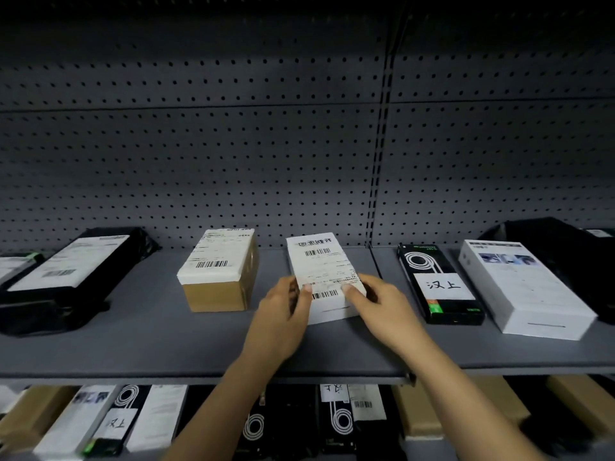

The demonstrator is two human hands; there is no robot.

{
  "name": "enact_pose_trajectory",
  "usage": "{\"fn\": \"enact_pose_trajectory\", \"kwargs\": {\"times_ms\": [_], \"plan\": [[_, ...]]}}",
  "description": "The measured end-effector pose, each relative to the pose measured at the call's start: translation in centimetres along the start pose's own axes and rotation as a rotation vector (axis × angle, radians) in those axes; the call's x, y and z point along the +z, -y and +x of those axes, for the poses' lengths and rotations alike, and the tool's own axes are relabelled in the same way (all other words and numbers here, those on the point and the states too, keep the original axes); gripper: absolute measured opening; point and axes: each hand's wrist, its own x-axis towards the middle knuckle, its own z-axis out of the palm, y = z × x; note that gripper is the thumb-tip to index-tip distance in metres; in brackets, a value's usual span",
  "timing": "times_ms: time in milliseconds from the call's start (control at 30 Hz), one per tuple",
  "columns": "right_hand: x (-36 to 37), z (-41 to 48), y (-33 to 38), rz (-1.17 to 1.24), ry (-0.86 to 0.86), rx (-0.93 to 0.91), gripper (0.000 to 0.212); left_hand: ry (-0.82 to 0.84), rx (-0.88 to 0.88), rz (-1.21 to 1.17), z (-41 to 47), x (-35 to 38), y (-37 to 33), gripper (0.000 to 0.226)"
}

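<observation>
A white box with a printed shipping label (pixel 321 261) lies on the grey shelf (pixel 199 347), near its middle. Both my hands hold its near end. My left hand (pixel 283 314) grips the left side with the thumb on top of the label. On the right side, my right hand (pixel 379 304) does the same, thumb pressed on the label near a barcode. The box's near lower edge lifts slightly toward me; whether it rests on the shelf I cannot tell.
Left of it stand a brown carton with a white label (pixel 218 271) and a black package (pixel 71 277). To the right lie a black box with a handwritten tag (pixel 439 284), a white box (pixel 522 287) and a black bag (pixel 559 247). Pegboard wall behind; a lower shelf holds several boxes.
</observation>
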Motion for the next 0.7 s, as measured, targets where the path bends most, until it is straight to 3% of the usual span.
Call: {"fn": "enact_pose_trajectory", "kwargs": {"times_ms": [200,433,700], "plan": [[0.3,-0.5,-0.1,0.18,-0.057,0.018,0.027,0.015,0.053,-0.244,0.0,0.1,-0.5,0.021],[0.5,-1.5,0.3,0.381,-0.213,-0.16,0.042,-0.019,0.158,-0.466,-0.6,0.7,-1.1,0.035],[0.1,-2.0,0.8,0.476,-0.182,-0.221,0.043,-0.071,0.216,-0.572,-0.5,0.9,-2.0,0.047]]}}
